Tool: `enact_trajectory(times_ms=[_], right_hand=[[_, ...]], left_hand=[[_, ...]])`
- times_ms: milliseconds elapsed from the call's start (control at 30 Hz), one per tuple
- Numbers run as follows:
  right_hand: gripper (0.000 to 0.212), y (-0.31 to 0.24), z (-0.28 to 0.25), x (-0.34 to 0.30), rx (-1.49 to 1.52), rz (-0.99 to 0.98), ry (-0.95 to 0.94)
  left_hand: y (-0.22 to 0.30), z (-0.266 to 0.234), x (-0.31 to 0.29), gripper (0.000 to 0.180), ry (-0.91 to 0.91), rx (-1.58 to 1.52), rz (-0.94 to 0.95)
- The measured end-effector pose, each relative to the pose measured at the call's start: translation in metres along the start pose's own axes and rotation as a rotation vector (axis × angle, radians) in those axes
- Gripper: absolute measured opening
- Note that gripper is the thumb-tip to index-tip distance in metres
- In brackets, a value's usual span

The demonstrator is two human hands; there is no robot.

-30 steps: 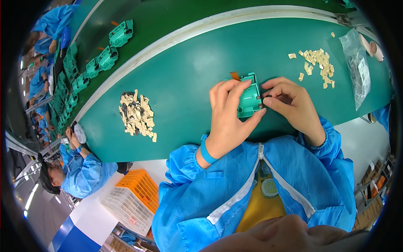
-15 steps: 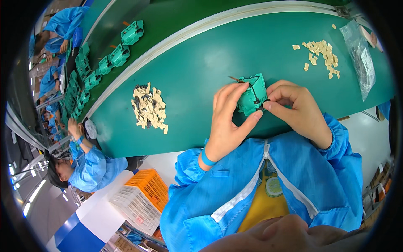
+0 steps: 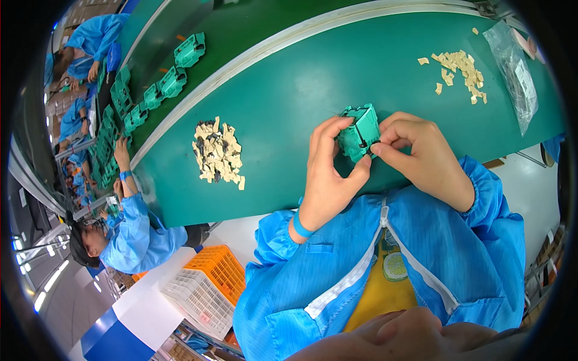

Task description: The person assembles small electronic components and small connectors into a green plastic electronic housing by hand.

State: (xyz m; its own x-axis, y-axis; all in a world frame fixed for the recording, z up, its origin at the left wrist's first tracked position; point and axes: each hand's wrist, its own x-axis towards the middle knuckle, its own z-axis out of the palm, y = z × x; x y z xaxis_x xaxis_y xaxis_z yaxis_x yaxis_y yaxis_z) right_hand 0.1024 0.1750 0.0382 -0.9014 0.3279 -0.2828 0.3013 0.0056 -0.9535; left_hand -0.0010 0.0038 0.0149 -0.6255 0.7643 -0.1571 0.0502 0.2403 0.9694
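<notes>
Green parts (image 3: 190, 50): upper left, in rows; can't tell if done.
Left hand (image 3: 328, 174): half curled, holding the green box (image 3: 366, 125).
Green box: middle, probably not done yet.
Right hand (image 3: 421, 153): fingertips nearly together beside it; can't tell what's pinched.

A blue jacket (image 3: 274, 304), white zip (image 3: 384, 220), yellow shirt (image 3: 376, 304) and blue wristband (image 3: 300, 226) are worn.

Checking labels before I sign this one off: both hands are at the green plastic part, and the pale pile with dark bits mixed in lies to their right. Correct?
Not quite: the pale pile with dark bits lies to the hands' left, as the head view shows. The left hand and right hand are indeed at the green plastic part.
</notes>
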Motion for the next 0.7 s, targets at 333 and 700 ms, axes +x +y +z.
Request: enact_trajectory(times_ms=[333, 700], right_hand=[[0.015, 0.0, 0.002, -0.001, -0.128, -0.063, 0.044], [0.025, 0.022, -0.012, 0.015, 0.34, 0.12, -0.069]], left_hand=[[-0.002, 0.003, 0.001, 0.059, 0.012, -0.046, -0.02], [-0.002, -0.001, 0.005, 0.059, -0.02, -0.178, -0.036]])
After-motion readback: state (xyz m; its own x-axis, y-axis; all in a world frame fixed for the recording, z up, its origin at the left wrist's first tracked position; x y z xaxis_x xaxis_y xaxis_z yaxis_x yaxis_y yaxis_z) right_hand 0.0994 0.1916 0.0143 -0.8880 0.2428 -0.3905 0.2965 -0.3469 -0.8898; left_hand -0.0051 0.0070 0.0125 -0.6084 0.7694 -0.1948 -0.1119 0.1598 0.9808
